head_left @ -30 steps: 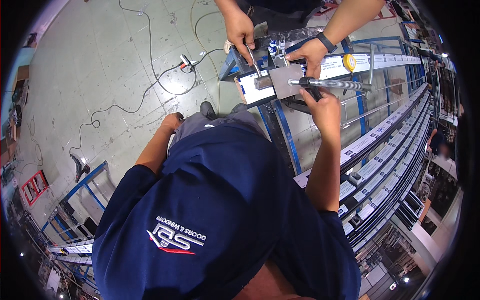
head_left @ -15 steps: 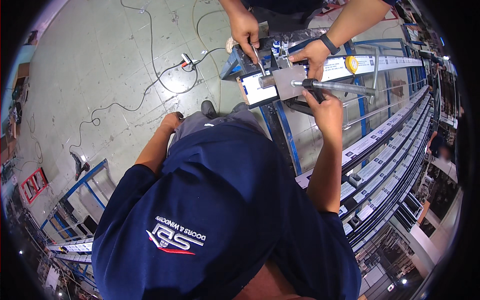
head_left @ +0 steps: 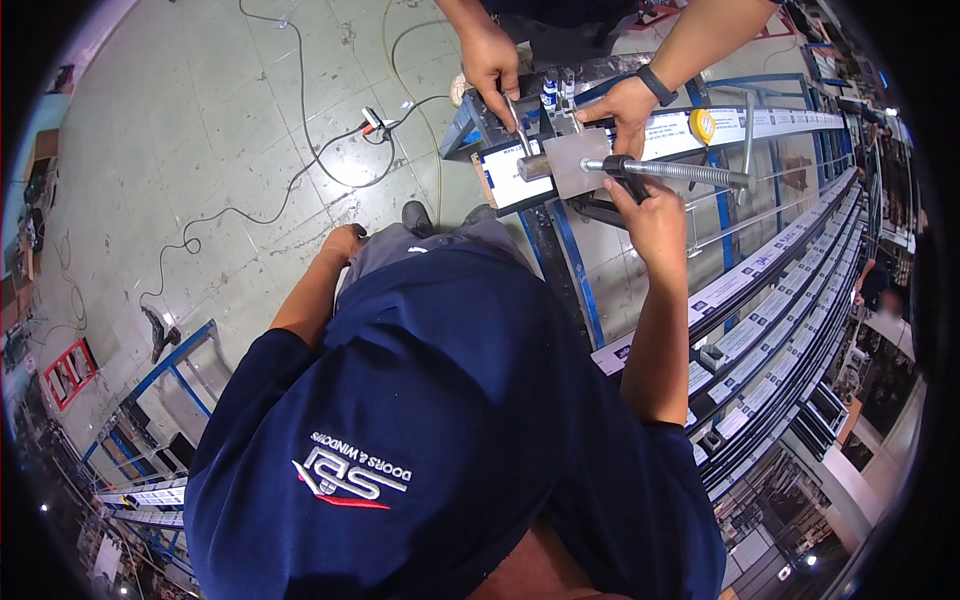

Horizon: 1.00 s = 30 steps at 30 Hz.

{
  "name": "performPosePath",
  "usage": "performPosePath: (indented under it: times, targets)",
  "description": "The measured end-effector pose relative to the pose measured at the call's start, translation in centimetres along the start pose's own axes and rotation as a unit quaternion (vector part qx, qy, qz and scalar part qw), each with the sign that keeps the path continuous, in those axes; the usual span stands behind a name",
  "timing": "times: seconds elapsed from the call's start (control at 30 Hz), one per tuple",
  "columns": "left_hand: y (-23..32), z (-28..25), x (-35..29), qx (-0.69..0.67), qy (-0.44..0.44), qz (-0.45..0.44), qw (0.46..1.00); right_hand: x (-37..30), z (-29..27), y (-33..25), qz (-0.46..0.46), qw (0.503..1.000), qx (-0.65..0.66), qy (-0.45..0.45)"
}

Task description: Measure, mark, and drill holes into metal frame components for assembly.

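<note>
My right hand (head_left: 657, 222) grips the black frame of a screw clamp (head_left: 690, 174) with a long threaded rod. The rod's end meets a square grey plate (head_left: 577, 163) over the end of a long profile (head_left: 515, 178) covered in white film. My left hand (head_left: 343, 241) hangs by my thigh, fingers curled, with a small dark thing at its tip that I cannot make out. Opposite me, a co-worker's hand (head_left: 490, 65) holds a hammer (head_left: 533, 166), its head beside the plate. The co-worker's other hand (head_left: 628, 105), with a dark wristband, is at the plate's far edge.
A yellow tape measure (head_left: 703, 125) lies on the profile, which rests on a blue-legged metal stand (head_left: 572, 265). Several more film-covered profiles (head_left: 760, 262) lie in rows to the right. A black cable (head_left: 300, 100) winds across the tiled floor (head_left: 225, 120) at left. A red frame (head_left: 70, 375) sits farther left.
The hammer, plate and clamp have shifted very slightly. My right forearm has moved a little to the right. Both hands otherwise keep their places.
</note>
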<state>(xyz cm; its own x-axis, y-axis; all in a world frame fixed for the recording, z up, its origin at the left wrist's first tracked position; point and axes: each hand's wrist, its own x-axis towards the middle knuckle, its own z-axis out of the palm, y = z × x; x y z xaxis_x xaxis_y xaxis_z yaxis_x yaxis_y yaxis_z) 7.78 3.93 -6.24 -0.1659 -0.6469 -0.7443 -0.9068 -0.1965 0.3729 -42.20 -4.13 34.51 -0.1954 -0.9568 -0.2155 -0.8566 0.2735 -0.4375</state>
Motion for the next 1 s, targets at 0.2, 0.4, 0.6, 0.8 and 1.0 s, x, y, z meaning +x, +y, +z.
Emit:
performPosePath:
  times: [0.2, 0.4, 0.6, 0.8, 1.0]
  targets:
    - [0.0, -0.1, 0.3, 0.004, -0.007, -0.004, 1.0, 0.0, 0.1, 0.2, 0.002, 1.0, 0.004, 0.002]
    - [0.0, 0.0, 0.9, 0.011, -0.009, 0.013, 1.0, 0.3, 0.4, 1.0, -0.013, 1.0, 0.004, 0.018]
    - [0.1, 0.0, 1.5, -0.002, -0.013, 0.002, 1.0, 0.2, 0.3, 0.7, -0.03, 0.999, -0.002, 0.026]
    - [-0.1, 0.3, 1.9, 0.007, 0.008, 0.012, 1.0, 0.1, -0.1, -0.1, -0.001, 1.0, 0.004, 0.002]
    - [0.2, 0.1, 1.9, 0.015, 0.006, 0.019, 1.0, 0.2, 0.1, 0.2, -0.019, 1.0, 0.004, 0.017]
